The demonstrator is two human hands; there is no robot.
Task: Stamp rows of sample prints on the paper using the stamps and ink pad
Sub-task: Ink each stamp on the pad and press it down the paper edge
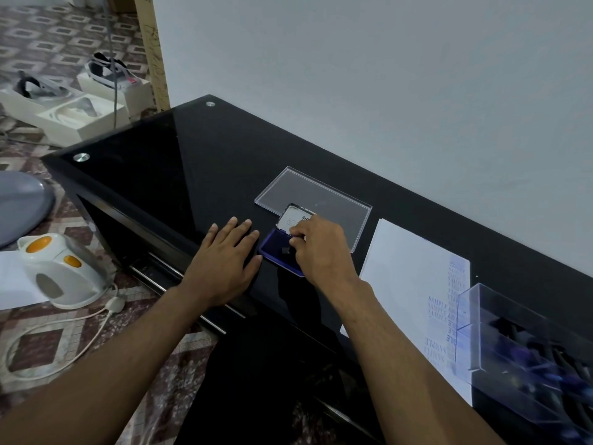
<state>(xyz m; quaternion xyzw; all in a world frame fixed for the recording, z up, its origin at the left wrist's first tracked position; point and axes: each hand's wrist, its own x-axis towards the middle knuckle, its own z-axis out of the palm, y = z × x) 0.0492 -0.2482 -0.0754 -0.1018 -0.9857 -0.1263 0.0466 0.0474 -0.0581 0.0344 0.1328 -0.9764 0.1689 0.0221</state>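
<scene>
One clear box (526, 358) of dark stamps sits nearest, on the right, overlapping one printed paper (407, 284). Left hand (224, 261) lies flat, fingers straight, on the black glass table (154, 175). Right hand (321, 248) is curled over one open ink pad (279, 252); whether it holds anything cannot be told. One clear lid (321, 194) lies beyond, then a grey wall (385, 75).

Dim, even indoor light. The glossy black table (192, 175) mirrors the pale wall. Wide-angle bending and softness blur the frame's edges.
</scene>
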